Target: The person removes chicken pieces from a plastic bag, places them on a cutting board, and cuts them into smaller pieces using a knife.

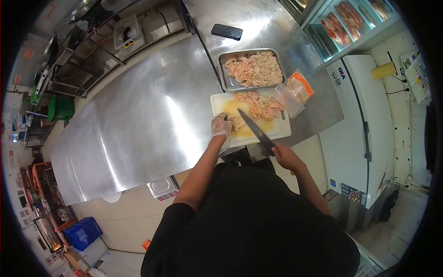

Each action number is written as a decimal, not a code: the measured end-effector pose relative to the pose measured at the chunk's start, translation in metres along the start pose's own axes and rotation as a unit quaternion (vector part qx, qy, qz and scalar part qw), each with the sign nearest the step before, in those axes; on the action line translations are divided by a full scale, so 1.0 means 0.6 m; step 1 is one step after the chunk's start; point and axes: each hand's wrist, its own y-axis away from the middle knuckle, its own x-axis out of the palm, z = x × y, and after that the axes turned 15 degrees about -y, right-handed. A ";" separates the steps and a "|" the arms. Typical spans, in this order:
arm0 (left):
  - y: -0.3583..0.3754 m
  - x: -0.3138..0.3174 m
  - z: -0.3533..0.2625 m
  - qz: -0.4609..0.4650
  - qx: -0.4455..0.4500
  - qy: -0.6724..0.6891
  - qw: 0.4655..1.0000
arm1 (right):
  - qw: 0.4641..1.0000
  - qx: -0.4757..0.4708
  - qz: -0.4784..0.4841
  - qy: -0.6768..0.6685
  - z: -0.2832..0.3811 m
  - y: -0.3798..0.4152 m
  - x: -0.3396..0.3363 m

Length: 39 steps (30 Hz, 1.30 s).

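Note:
My right hand point(287, 157) is closed round the handle of a large kitchen knife point(255, 129), its blade pointing up and left across the white cutting board point(282, 131). On my left hand point(221, 126) is a clear plastic glove. Its fingers are curled at the board's left side against a piece of raw meat point(236, 122) that looks like chicken; the fingertips are partly hidden. More pale pink raw meat point(263, 107) is heaped along the board's far side. Yellowish liquid wets the board between the heap and the knife.
Beyond the board stands a metal tray point(220, 69) filled with cut raw meat. A plastic bag with an orange label point(301, 87) touches the board's right corner. A black phone point(227, 31) lies on the steel table point(138, 111). A white freezer point(348, 129) is at right.

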 end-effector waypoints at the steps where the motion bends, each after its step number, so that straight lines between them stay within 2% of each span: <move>1: 0.000 0.002 0.000 -0.013 0.008 -0.019 1.000 | 0.999 -0.025 0.036 0.023 0.003 0.004 0.001; 2: 0.001 0.003 0.001 -0.013 0.008 -0.019 1.000 | 0.999 -0.025 0.036 0.022 0.007 0.010 -0.001; 4: 0.004 -0.004 -0.006 -0.016 0.021 0.008 1.000 | 0.971 0.203 0.113 -0.056 0.073 0.024 -0.012; 7: 0.002 -0.011 -0.009 -0.006 0.041 0.057 0.997 | 0.956 0.247 0.131 -0.086 0.056 0.043 -0.018; 11: -0.006 -0.004 0.006 -0.041 0.078 0.082 0.993 | 0.950 0.261 0.141 -0.100 0.045 0.070 -0.033; 13: -0.001 -0.019 -0.004 0.041 0.045 0.272 0.960 | 0.945 0.268 0.154 -0.109 0.033 0.077 -0.035; 16: 0.002 -0.030 -0.016 0.055 0.029 0.348 0.936 | 0.942 0.281 0.153 -0.104 0.027 0.081 -0.035; 23: 0.003 -0.038 -0.020 0.065 0.045 0.381 0.921 | 0.933 0.292 0.138 -0.157 0.000 0.090 -0.034; 26: 0.017 -0.061 -0.051 0.026 0.025 0.354 0.934 | 0.932 0.292 0.120 -0.181 0.002 0.098 -0.041; 28: 0.018 -0.069 -0.068 0.028 0.056 0.420 0.905 | 0.930 0.287 0.094 -0.211 -0.002 0.106 -0.045; 31: 0.018 -0.074 -0.100 0.064 0.094 0.401 0.909 | 0.922 0.261 0.051 -0.281 -0.005 0.121 -0.050; 35: 0.032 -0.062 -0.122 0.061 0.121 0.391 0.911 | 0.917 0.234 0.021 -0.322 0.013 0.124 -0.060; 37: 0.041 -0.029 -0.096 0.011 0.035 0.307 0.951 | 0.927 0.204 -0.034 -0.313 0.018 0.110 -0.047; 38: 0.049 -0.016 -0.078 0.009 0.033 0.307 0.951 | 0.927 0.203 -0.031 -0.312 0.018 0.101 -0.039; 39: 0.060 -0.003 -0.059 -0.007 -0.004 0.192 0.981 | 0.946 0.180 -0.033 -0.268 0.015 0.090 -0.028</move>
